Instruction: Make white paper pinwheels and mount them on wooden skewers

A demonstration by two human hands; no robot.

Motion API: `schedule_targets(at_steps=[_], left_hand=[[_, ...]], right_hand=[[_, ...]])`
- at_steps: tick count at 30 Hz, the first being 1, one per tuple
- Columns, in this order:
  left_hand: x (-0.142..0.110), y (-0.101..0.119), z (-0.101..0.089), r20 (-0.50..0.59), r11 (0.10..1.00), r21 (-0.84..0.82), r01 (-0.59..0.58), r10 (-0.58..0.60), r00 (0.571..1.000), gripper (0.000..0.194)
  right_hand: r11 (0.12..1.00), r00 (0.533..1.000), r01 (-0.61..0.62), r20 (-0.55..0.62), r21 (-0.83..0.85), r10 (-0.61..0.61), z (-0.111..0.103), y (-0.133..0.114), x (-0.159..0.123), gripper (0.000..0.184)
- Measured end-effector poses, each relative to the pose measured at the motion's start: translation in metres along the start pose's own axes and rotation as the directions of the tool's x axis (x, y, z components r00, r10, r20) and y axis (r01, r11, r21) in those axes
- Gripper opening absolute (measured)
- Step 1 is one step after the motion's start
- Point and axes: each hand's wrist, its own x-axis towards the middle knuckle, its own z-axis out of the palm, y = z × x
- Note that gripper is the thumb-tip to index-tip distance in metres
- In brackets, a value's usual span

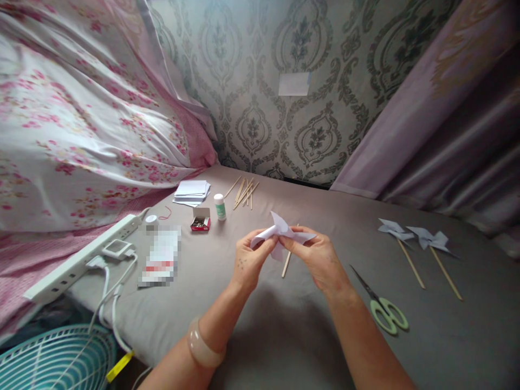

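Both hands hold a white paper pinwheel point(281, 233) just above the grey bed surface point(447, 336). My left hand point(248, 261) pinches the folded left flaps, fingers closed. My right hand point(314, 257) grips the right side, fingers pressed together on the paper. A thin wooden stick point(287, 264) hangs down from between the hands, partly hidden behind them. A pale bangle point(202, 346) sits on my left wrist.
Two finished paper pinwheels point(412, 235) on sticks lie at the right. Green-handled scissors point(382, 309) lie near my right forearm. Behind are loose sticks point(244, 192), a glue stick point(220, 206), a red pin box point(200, 221), a paper stack point(192, 192), a power strip point(81, 257) and a fan point(57, 357).
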Motion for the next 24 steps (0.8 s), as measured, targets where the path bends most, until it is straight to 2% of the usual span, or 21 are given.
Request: schedule_targets(at_steps=[10, 15, 24], left_hand=[[0.006, -0.004, -0.002, 0.009, 0.997, 0.068, 0.041, -0.042, 0.999, 0.025], [0.006, -0.004, 0.0, 0.005, 0.994, 0.097, 0.051, -0.052, 0.999, 0.022], [0.008, -0.009, -0.001, -0.05, 0.988, 0.132, 0.077, -0.071, 0.996, 0.023]], right_hand=[[0.994, 0.996, -0.091, -0.003, 0.061, 0.092, -0.005, 0.007, 0.006, 0.035], [0.992, 0.995, -0.096, -0.001, 0.077, 0.096, -0.006, 0.011, 0.009, 0.036], [0.982, 0.988, -0.157, 0.01, 0.101, 0.157, -0.006, 0.017, 0.011, 0.038]])
